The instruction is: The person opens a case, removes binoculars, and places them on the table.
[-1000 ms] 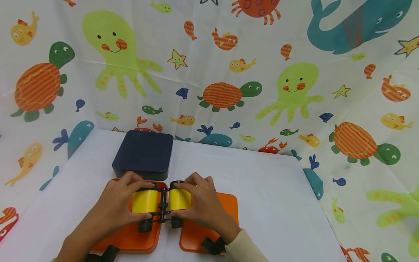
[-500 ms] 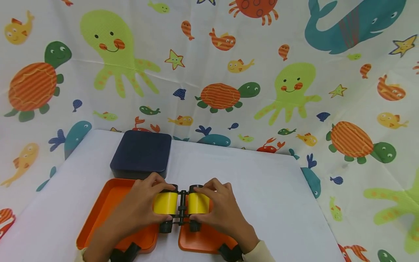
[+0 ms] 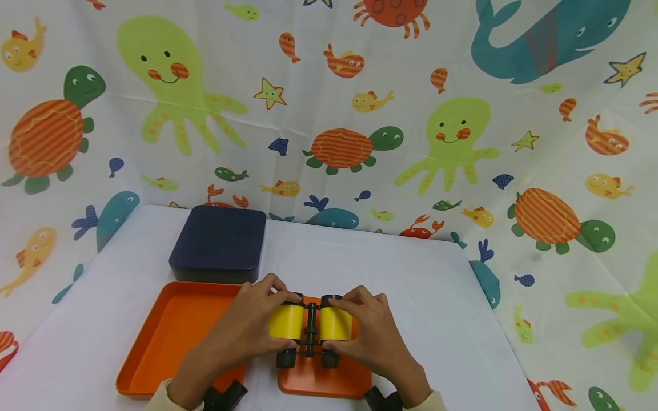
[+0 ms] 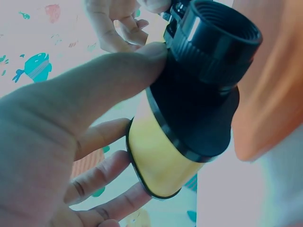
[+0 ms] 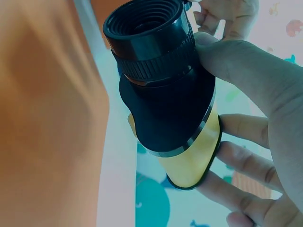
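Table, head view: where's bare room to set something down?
Biggest: white table between the right orange tray and patterned cloth on the right. Smaller: left of the left orange tray. Crowded: over the right tray, where left hand and right hand hold binoculars; dark box just behind left tray.

The right grip (image 5: 277, 123) is holding black-and-yellow binoculars (image 5: 189, 165), thumb (image 5: 241, 59) resting beside the eyepiece (image 5: 149, 47); the left grip (image 5: 234, 14) is showing beyond.

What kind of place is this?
Perhaps a play corner, though I can't be sure: there's a white table, a sea-animal cloth behind it, and yellow binoculars.
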Motion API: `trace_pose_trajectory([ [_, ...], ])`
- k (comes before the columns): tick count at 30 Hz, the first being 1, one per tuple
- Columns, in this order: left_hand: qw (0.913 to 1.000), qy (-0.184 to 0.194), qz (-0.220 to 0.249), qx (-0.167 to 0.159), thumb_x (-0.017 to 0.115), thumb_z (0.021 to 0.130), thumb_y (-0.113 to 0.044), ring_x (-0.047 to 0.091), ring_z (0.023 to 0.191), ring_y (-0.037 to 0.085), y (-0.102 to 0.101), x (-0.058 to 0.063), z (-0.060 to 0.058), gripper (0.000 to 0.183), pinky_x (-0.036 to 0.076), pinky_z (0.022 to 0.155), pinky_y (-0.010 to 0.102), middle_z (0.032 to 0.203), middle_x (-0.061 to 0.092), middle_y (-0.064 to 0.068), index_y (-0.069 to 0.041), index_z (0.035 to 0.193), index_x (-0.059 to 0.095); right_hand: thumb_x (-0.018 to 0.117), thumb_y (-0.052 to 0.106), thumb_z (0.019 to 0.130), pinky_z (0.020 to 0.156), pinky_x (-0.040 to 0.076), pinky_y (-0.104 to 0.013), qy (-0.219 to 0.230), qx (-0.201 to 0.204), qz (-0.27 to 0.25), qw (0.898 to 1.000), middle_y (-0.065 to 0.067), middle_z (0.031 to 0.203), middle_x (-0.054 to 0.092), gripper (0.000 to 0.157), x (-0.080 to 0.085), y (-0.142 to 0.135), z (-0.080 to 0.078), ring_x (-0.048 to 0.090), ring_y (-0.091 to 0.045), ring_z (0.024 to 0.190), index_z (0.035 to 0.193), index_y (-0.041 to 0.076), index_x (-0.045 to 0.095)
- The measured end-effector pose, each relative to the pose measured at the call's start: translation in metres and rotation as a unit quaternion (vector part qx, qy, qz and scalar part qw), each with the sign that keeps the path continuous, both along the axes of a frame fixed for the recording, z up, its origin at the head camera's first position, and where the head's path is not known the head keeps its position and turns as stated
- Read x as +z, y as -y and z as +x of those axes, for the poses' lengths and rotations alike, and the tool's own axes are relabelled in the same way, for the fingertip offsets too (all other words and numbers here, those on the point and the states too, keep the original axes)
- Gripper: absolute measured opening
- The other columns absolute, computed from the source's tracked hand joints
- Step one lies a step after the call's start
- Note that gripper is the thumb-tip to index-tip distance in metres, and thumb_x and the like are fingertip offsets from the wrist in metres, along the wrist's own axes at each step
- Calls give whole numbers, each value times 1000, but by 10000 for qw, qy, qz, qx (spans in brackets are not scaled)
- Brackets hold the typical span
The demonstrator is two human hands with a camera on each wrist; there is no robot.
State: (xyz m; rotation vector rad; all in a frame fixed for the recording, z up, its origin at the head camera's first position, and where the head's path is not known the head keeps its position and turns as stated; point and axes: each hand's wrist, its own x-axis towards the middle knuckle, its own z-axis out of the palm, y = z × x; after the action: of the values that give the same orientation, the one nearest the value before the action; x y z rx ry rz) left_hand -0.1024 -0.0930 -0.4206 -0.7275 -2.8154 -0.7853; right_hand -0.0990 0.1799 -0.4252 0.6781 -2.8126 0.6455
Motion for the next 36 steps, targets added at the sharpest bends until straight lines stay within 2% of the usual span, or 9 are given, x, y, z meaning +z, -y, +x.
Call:
trace_pose_trajectory([
  [5, 9999, 77, 92, -118, 101, 64, -49, 55, 96, 12, -13, -7, -4, 67, 42, 84, 36, 113, 60, -3, -25, 122, 77, 98, 56, 68, 86, 39, -33, -19, -160, -51, 9999, 13, 111, 60, 69, -3, -13, 4, 51, -1, 101, 129, 30, 78],
  [15, 9983, 441, 256, -283, 99, 67, -47, 50, 96, 14, -37, -10, -9, 66, 41, 81, 36, 118, 60, -1, -24, 125, 77, 98, 58, 65, 87, 38, -34, 15, -399, -217, 9990, 16, 109, 60, 71, -9, -36, 6, 54, -1, 100, 128, 32, 78],
  [27, 9967, 479, 347, -547, 98, 71, -49, 54, 100, 13, -67, -22, -13, 66, 39, 83, 36, 117, 59, -2, -22, 127, 75, 96, 65, 64, 85, 42, -35, 309, -891, -143, 9954, 18, 105, 61, 69, -17, -64, 10, 51, -2, 95, 124, 34, 80],
  [31, 9961, 539, 315, -623, 97, 72, -51, 53, 101, 13, -79, -25, -13, 66, 40, 84, 34, 119, 59, -2, -24, 129, 74, 96, 64, 63, 85, 42, -35, 349, -1060, -104, 9937, 18, 104, 60, 69, -20, -75, 15, 54, -5, 94, 123, 35, 80],
  [36, 9957, 421, 262, -785, 98, 71, -51, 53, 99, 12, -94, -28, -15, 65, 39, 81, 32, 116, 58, -2, -25, 126, 74, 97, 63, 62, 84, 41, -37, 443, -1274, -70, 9908, 16, 103, 60, 69, -21, -87, 20, 59, -12, 94, 123, 35, 80],
])
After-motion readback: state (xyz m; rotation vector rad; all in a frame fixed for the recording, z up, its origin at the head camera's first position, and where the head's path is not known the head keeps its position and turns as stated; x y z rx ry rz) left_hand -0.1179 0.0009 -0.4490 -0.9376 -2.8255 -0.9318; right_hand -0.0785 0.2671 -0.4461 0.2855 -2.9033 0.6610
